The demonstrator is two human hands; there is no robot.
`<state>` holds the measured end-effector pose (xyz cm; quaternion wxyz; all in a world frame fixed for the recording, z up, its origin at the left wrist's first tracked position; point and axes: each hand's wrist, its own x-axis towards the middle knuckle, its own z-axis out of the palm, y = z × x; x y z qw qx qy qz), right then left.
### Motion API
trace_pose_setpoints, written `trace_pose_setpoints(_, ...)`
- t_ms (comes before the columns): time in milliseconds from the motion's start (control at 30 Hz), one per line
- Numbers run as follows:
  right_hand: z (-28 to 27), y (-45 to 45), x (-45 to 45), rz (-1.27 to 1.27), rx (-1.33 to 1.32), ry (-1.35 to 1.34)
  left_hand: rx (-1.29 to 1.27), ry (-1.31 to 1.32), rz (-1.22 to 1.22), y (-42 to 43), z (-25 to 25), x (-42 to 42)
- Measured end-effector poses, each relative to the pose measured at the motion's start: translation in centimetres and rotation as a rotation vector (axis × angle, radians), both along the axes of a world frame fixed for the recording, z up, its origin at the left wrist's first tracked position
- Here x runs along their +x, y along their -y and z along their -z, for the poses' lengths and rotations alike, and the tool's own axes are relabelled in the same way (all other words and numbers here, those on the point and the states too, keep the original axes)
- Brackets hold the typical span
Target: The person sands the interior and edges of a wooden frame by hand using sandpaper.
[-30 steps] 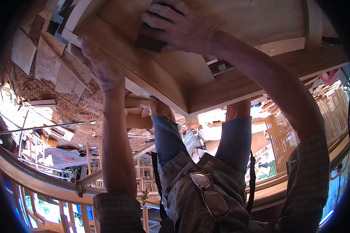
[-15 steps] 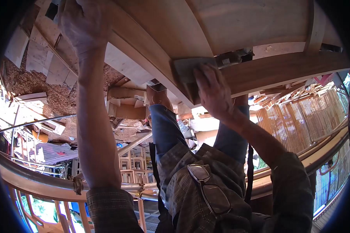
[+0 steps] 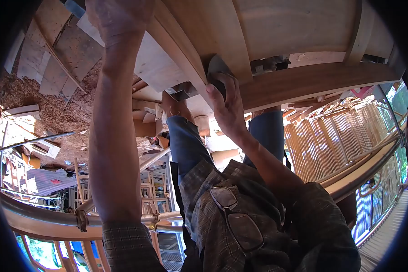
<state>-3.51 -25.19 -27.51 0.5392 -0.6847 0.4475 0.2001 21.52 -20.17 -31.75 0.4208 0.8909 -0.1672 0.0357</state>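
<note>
My right hand [image 3: 227, 106] is closed around a dark grey piece of sandpaper [image 3: 219, 68], pressed into the inner corner of a curved wooden frame [image 3: 303, 88]. Its thumb lies against the frame's left rail [image 3: 179, 41]. My left hand [image 3: 120, 18] is at the top edge of the view, beside the upper part of that rail. Its fingers are cut off or hidden, so its grip does not show. Inside the frame are a wide smooth wooden panel [image 3: 299, 27] and curved slats.
Wood shavings [image 3: 68, 109] and flat board offcuts [image 3: 65, 54] cover the ground at left. A curved rail [image 3: 45, 220] runs behind me, with wooden chair-like frames [image 3: 154, 190] beyond it. Corrugated sheeting [image 3: 335, 140] stands at right. Eyeglasses [image 3: 242, 226] hang from my shirt.
My right hand has moved left along the corner and turned, with the sandpaper now tilted up against the left rail. My left hand and the frame have shifted slightly in view.
</note>
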Motion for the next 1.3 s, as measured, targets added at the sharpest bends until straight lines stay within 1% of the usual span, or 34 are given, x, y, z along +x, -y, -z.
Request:
trace_pose_setpoints(33,-0.4,-0.4,0.1,-0.003,-0.001,-0.005,0.041,0.037,-0.042,0.0,0.3,0.2)
trace_pose_setpoints(100,-1.2,-1.3,0.3,-0.122,-0.078,0.097,0.086,0.046,-0.058,-0.2,0.4,0.2)
trace_pose_setpoints(133,-1.4,-1.5,0.3,-0.198,-0.11,0.073,0.133,0.048,-0.063,-0.2,0.2,0.0)
trace_pose_setpoints(167,-1.3,-1.5,0.6,-0.2,-0.11,0.071,0.132,0.046,-0.065,-0.3,0.5,0.0)
trace_pose_setpoints(233,-0.7,-1.1,1.3,-0.287,-0.164,-0.166,0.132,0.133,-0.087,-0.1,0.7,0.3)
trace_pose_setpoints(267,-0.2,-1.6,0.9,-0.286,-0.164,-0.166,0.131,0.133,-0.086,-0.2,0.8,0.3)
trace_pose_setpoints(333,0.8,-2.3,0.3,-0.236,-0.309,-0.056,0.14,-0.041,-0.042,0.3,-0.7,0.1)
trace_pose_setpoints(367,0.7,-2.3,-0.2,-0.235,-0.309,-0.059,0.14,-0.044,-0.041,0.2,-0.6,0.0)
trace_pose_setpoints(433,-1.2,-1.8,0.6,0.027,-0.067,-0.021,0.075,-0.039,-0.052,0.2,-0.5,-0.1)
trace_pose_setpoints(533,-5.8,-1.3,0.8,-0.157,-0.077,0.189,0.008,-0.023,-0.055,0.0,0.6,0.2)
trace_pose_setpoints(567,-7.1,-2.0,0.9,-0.15,0.099,0.185,0.01,-0.033,-0.052,-0.1,0.4,-0.1)
trace_pose_setpoints(633,-7.3,-4.8,0.8,-0.31,-0.189,0.225,0.057,-0.098,-0.034,-0.2,-0.5,0.0)
trace_pose_setpoints(667,-5.9,-5.5,0.4,-0.427,-0.38,0.263,0.057,-0.091,-0.031,-0.1,-0.5,0.0)
trace_pose_setpoints(767,-2.7,-5.8,-1.8,-0.452,-0.318,0.248,0.0,-0.025,-0.024,-0.1,0.1,0.3)
trace_pose_setpoints(833,-3.1,-4.4,-1.6,-0.397,-0.333,0.334,0.07,-0.022,-0.037,-0.5,0.7,0.3)
trace_pose_setpoints(900,-2.3,-2.6,-1.7,-0.37,-0.42,0.314,0.089,-0.016,-0.055,-0.7,1.1,-0.2)
trace_pose_setpoints(967,-1.4,-1.8,-2.0,-0.049,-0.235,0.183,0.094,0.029,-0.088,-0.5,1.2,0.3)
trace_pose_setpoints(1000,-1.8,-1.4,-1.2,0.079,-0.185,0.063,0.1,0.002,-0.091,-0.3,0.8,0.2)
trace_pose_setpoints(1033,-1.8,-0.9,-1.4,0.099,-0.138,0.01,0.109,-0.031,-0.092,-0.3,0.5,0.0)
trace_pose_setpoints(1100,-1.4,-1.1,-2.1,-0.291,-0.402,0.18,0.094,-0.04,-0.093,-0.2,0.2,0.0)
trace_pose_setpoints(1133,-1.4,-0.9,-2.1,-0.294,-0.404,0.183,0.076,-0.046,-0.093,-0.1,0.2,0.0)
trace_pose_setpoints(1200,-1.7,-0.5,-1.8,-0.542,-0.655,0.096,0.108,-0.023,-0.116,-0.1,0.3,0.0)
trace_pose_setpoints(1233,-0.8,-0.3,-2.1,-0.46,-0.638,0.019,0.143,-0.002,-0.133,-0.3,0.4,-0.1)
trace_pose_setpoints(1300,-0.8,0.9,-0.9,0.057,-0.274,-0.186,0.114,-0.036,-0.115,-0.4,0.1,-0.1)
